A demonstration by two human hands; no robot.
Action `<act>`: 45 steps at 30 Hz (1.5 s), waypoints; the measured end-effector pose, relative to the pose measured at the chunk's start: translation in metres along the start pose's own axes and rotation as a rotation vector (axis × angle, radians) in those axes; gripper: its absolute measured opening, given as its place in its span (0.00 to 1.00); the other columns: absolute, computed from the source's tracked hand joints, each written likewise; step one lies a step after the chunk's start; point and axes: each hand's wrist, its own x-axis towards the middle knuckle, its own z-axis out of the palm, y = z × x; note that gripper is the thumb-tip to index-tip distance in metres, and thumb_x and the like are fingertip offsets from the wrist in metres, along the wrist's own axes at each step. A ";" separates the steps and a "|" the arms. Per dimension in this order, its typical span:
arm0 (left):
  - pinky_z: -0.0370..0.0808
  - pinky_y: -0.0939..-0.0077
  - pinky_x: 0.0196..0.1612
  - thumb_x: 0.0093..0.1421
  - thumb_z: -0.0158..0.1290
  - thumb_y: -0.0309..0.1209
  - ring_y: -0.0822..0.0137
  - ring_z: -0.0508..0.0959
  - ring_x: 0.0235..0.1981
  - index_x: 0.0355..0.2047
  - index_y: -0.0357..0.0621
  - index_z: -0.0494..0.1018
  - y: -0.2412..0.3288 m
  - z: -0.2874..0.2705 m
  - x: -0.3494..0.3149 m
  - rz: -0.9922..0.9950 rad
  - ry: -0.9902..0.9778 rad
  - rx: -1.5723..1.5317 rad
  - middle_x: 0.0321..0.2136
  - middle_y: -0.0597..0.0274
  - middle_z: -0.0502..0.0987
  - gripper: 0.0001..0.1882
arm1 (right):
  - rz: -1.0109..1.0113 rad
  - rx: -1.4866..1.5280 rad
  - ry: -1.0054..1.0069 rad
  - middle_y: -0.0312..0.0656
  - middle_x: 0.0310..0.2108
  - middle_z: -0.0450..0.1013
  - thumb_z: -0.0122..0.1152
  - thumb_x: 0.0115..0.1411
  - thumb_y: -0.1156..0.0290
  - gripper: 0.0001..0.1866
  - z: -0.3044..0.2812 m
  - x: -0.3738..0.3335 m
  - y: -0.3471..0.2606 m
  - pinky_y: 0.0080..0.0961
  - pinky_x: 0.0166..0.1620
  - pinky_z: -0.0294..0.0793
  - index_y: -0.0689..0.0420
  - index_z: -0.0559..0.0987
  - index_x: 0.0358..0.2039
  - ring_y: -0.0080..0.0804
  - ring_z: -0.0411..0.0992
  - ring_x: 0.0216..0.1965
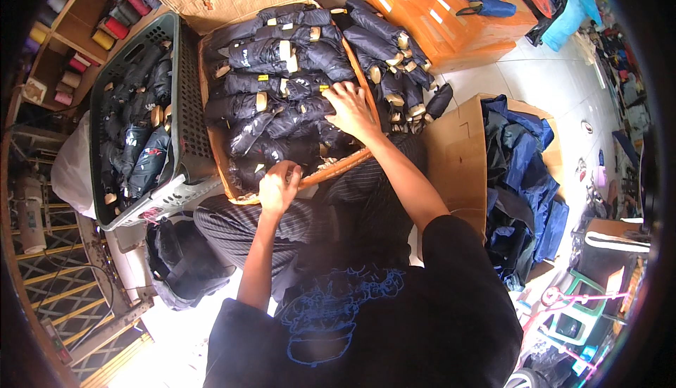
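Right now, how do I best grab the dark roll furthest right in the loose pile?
Probably around its middle, from the right: the dark roll is long and narrow, neighbouring rolls crowd its left, and pale floor tiles show on its right.

White tiled floor [522, 72], wooden shelving [77, 27]

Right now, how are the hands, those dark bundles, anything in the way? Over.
Right hand spread over dark bundles. Left hand curled at the near edge of their cardboard box. Plastic basket of more bundles close on the left.
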 end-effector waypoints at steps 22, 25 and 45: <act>0.75 0.73 0.30 0.60 0.57 0.36 0.70 0.79 0.23 0.36 0.42 0.77 -0.001 -0.001 0.009 -0.107 -0.065 -0.265 0.23 0.61 0.80 0.10 | 0.213 0.391 0.031 0.36 0.47 0.73 0.74 0.47 0.63 0.28 -0.026 0.003 -0.010 0.38 0.57 0.66 0.51 0.77 0.50 0.37 0.68 0.52; 0.73 0.75 0.34 0.61 0.57 0.34 0.73 0.75 0.28 0.47 0.40 0.72 0.000 -0.007 0.023 -0.117 0.010 -0.510 0.33 0.60 0.77 0.16 | 0.294 1.231 -0.166 0.40 0.48 0.74 0.68 0.55 0.71 0.22 -0.052 -0.005 -0.029 0.29 0.52 0.73 0.58 0.74 0.50 0.29 0.72 0.48; 0.79 0.55 0.40 0.64 0.45 0.51 0.57 0.79 0.40 0.52 0.36 0.66 0.081 0.021 -0.035 -0.649 -0.693 -1.404 0.43 0.53 0.75 0.29 | 0.415 0.668 0.121 0.40 0.32 0.73 0.60 0.60 0.74 0.12 -0.306 -0.185 -0.114 0.23 0.34 0.71 0.58 0.78 0.45 0.28 0.73 0.31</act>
